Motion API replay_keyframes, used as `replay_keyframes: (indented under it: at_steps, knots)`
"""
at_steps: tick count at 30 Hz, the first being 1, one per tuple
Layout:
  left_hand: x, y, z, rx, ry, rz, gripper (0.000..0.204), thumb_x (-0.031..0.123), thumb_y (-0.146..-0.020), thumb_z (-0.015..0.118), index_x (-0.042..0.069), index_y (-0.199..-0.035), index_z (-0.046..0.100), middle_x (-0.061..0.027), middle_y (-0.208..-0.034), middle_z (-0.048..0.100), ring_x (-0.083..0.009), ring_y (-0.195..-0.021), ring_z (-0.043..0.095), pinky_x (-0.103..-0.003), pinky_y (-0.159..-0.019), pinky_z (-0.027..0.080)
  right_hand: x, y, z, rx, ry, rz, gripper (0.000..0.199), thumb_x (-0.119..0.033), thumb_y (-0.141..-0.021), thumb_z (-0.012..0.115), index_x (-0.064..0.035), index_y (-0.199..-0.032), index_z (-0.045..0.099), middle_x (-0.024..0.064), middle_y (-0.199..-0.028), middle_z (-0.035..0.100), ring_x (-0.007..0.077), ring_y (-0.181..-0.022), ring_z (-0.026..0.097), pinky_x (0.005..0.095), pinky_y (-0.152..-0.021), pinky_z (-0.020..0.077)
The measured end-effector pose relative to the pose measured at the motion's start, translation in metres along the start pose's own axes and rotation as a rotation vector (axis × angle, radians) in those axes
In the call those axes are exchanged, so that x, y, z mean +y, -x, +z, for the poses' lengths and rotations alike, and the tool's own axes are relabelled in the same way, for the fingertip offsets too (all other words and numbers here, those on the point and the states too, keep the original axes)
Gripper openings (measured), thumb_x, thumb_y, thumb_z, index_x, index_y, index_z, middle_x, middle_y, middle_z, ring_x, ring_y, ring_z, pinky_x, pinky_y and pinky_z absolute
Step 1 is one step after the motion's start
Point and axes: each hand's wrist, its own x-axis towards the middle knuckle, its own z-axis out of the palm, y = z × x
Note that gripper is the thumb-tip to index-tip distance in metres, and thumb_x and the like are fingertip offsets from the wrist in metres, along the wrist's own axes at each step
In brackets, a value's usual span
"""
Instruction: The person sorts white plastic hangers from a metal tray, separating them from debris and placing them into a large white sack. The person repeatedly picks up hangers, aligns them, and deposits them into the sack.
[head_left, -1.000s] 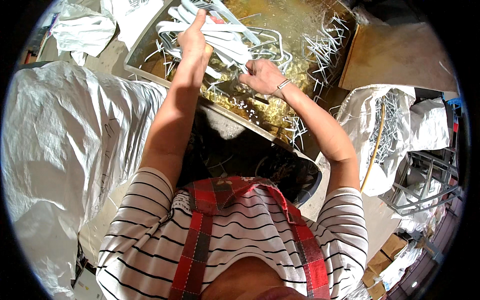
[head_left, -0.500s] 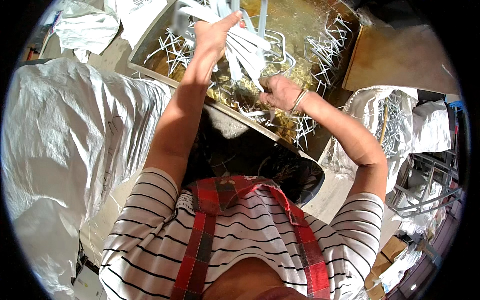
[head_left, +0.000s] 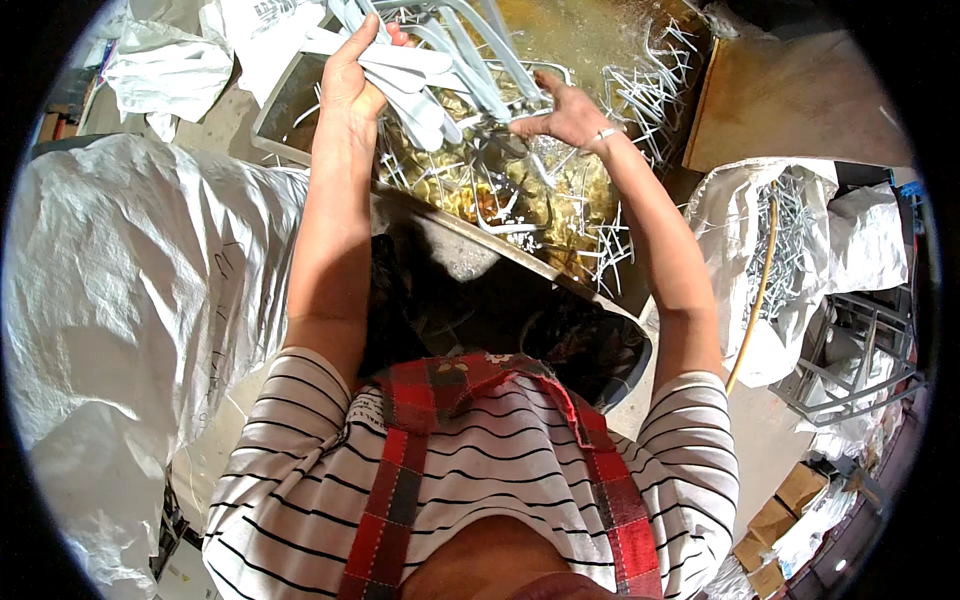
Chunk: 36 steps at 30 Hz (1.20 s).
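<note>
My left hand (head_left: 352, 85) is closed around a fanned bunch of pale grey plastic strips (head_left: 412, 95) with flat, rounded ends. It is raised over a wide, shallow tray (head_left: 470, 225). To the right, the thumb and fingers of my right hand (head_left: 568, 115) are spread apart beside longer, bent pale pieces (head_left: 475, 75) that rise out of the bunch. Its fingertips are close to these pieces; whether they touch cannot be made out. Thin white plastic sticks (head_left: 650, 95) lie scattered over the tray's glossy, yellowish-brown bottom.
A large white woven sack (head_left: 150, 290) bulges on the left. At the right stands an open white sack (head_left: 735, 215) full of thin sticks (head_left: 785, 250), with a yellow pole (head_left: 765, 280) across it. Beyond are a brown board (head_left: 800, 105), a grey metal frame (head_left: 855, 360) and cardboard boxes (head_left: 785, 510).
My left hand has moved left and slightly down with the strips. My right hand has risen, and its fingers have spread. The strips are fanned differently, with the bent pieces now at the right.
</note>
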Motion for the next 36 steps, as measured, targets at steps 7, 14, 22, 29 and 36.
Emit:
replay_keyframes:
  at_steps: [7,14,22,29,36]
  knots:
    - [0.005,-0.005,-0.005,0.042,0.211,0.063,0.020,0.018,-0.089,0.053,-0.002,-0.086,0.050,-0.0099,-0.077,0.053,-0.0213,-0.074,0.053,-0.034,-0.072,0.047,0.002,-0.003,0.036,-0.378,-0.237,-0.009,0.042,-0.047,-0.074,0.067,-0.0073,-0.063,0.064,0.0040,-0.056,0.059,0.0136,-0.055,0.055,0.0285,-0.056,0.0450]
    - [-0.013,-0.005,0.008,0.454,-0.217,0.397,0.013,0.001,-0.084,0.056,-0.008,-0.091,0.050,-0.0157,-0.072,0.056,-0.0258,-0.056,0.057,-0.039,-0.055,0.053,-0.007,0.063,0.023,-0.055,0.958,-0.581,0.014,-0.022,-0.079,0.057,-0.0079,-0.078,0.057,0.0030,-0.057,0.054,0.0160,-0.051,0.054,0.0299,-0.047,0.0456]
    - [0.007,0.015,0.020,0.148,-0.031,0.144,0.022,0.004,-0.083,0.049,-0.006,-0.102,0.053,-0.0156,-0.092,0.061,-0.0261,-0.080,0.062,-0.036,-0.069,0.052,0.044,0.040,0.045,-0.452,0.778,-0.011,0.044,-0.038,-0.083,0.057,0.0032,-0.099,0.057,0.0189,-0.087,0.062,0.0272,-0.080,0.062,0.0406,-0.074,0.0505]
    - [-0.016,0.022,0.043,0.283,-0.474,0.412,0.024,0.000,-0.074,0.061,-0.007,-0.096,0.057,-0.0113,-0.085,0.061,-0.0226,-0.072,0.059,-0.033,-0.065,0.048,0.039,-0.027,0.181,-0.284,0.564,0.358,0.081,-0.071,-0.080,0.032,-0.0002,-0.111,0.054,0.0123,-0.108,0.061,0.0239,-0.095,0.061,0.0350,-0.078,0.0474]
    - [-0.017,0.021,0.047,0.279,-0.413,0.339,0.018,-0.002,-0.073,0.061,-0.005,-0.091,0.059,-0.0099,-0.079,0.061,-0.0215,-0.068,0.059,-0.032,-0.062,0.048,0.091,-0.049,0.200,-0.706,0.361,0.247,0.055,-0.039,-0.067,0.060,0.0022,-0.103,0.059,0.0134,-0.110,0.057,0.0262,-0.097,0.057,0.0348,-0.077,0.0466]
